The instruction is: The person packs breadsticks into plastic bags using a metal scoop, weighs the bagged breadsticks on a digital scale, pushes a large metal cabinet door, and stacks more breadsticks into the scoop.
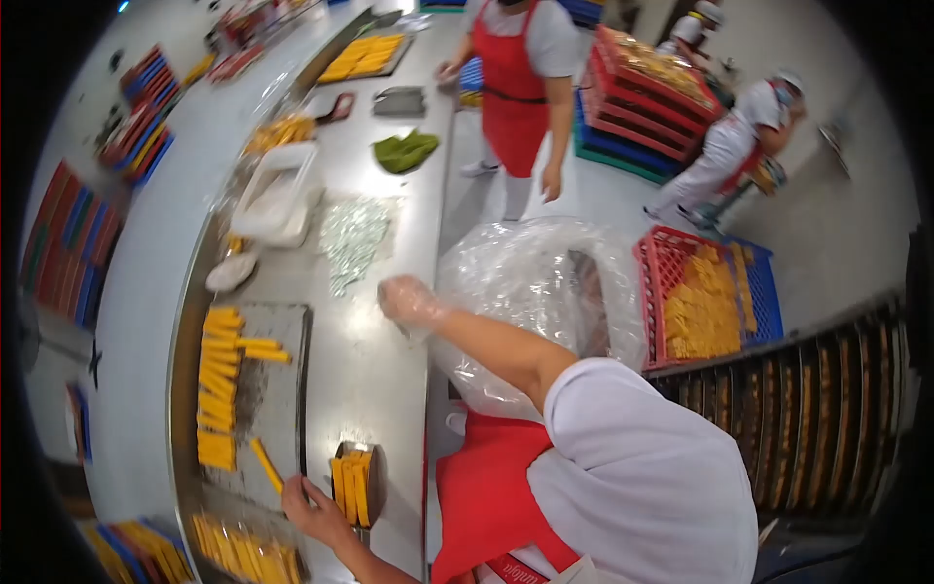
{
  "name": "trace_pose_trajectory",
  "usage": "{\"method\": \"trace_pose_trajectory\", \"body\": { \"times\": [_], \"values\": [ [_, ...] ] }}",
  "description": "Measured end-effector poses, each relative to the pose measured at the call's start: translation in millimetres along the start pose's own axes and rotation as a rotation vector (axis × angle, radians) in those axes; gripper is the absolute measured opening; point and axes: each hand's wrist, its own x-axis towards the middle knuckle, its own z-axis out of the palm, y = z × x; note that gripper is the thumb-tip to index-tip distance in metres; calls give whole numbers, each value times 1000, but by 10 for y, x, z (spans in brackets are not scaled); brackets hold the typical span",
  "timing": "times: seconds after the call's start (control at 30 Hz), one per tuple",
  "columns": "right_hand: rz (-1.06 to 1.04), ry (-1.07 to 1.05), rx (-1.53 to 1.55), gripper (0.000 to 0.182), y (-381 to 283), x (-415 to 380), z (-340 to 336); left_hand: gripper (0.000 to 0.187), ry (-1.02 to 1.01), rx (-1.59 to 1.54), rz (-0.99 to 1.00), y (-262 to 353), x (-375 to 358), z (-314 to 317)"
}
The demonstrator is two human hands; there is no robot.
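My left hand (313, 513), low in the view, pinches the end of a yellow food stick (266, 465) between thumb and fingers. The stick reaches over a flat metal tray (272, 399), where several similar yellow sticks (218, 380) lie in a row. Close beside this hand, a small metal holder (375, 501) contains several upright sticks. My right hand (413, 304), in a clear plastic glove, is closed above the steel table's edge; what it holds, if anything, is hidden. Beyond it lies a spread of small pale packets (355, 243).
On the steel table are a white tub (277, 200), a green cloth (404, 153) and a far tray of yellow sticks (362, 56). A large clear plastic bag (506, 263) stands by the table. A co-worker in a red apron (514, 83) stands near; crates (657, 263) are behind.
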Motion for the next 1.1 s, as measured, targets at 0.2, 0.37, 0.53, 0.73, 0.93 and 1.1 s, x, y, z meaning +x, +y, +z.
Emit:
{"method": "trace_pose_trajectory", "body": {
  "times": [0.2,0.37,0.53,0.73,0.93,1.1],
  "values": [
    [480,-325,1054,22,226,-1746,-720,10,-225,-317,195,842,-93,133],
    [770,-210,1270,20,325,-2988,-1306,23,-461,-495,408,1472,-454,676],
    [771,-460,822,34,712,-3400,-2103,31,-738,-589,644,2251,-743,1297],
    [794,-196,733,39,1066,-3916,-2314,42,-992,-528,749,3175,-1183,2891],
    [982,-247,756,39,1322,-4424,-2278,54,-908,-38,896,2896,-1937,3591],
    [1027,-276,803,38,1467,-4584,-2349,41,-1139,24,768,2905,-1844,3770]
  ]
}}
